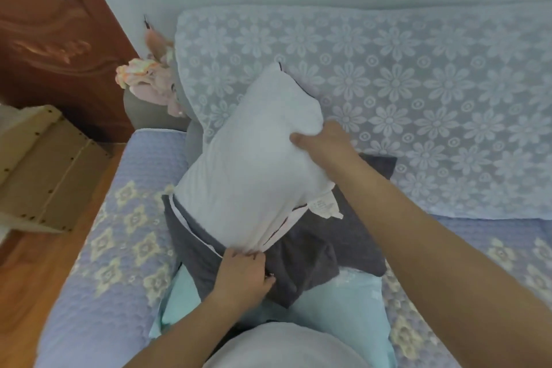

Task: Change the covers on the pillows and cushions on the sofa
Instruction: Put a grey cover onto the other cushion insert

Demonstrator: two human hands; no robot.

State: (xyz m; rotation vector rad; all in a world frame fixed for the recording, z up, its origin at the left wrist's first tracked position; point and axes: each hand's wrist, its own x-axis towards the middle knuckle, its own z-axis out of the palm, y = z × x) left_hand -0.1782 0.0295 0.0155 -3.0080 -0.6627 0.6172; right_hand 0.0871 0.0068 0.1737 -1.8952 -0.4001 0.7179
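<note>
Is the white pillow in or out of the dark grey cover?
Mostly out. The white pillow stands bare above the dark grey cover, only its bottom edge inside. The right hand grips its top; the left hand holds the cover's opening.

White pillow insert [254, 152], centre: smooth matt woven cloth, creased.
Dark grey cushion cover [301, 263], lower centre: soft, matt, slightly napped fabric.
Pale turquoise cover [337, 311], bottom: smooth cloth, faint sheen.
Lavender sofa seat cover [119, 248], left: quilted, stitched textile with cream motifs.
White floral lace throw [418, 84], upper right: openwork cloth.
Reddish-brown carved cabinet [50, 27], upper left: glossy varnished wood.
Tan cardboard box [41, 170], left: matt.
</note>
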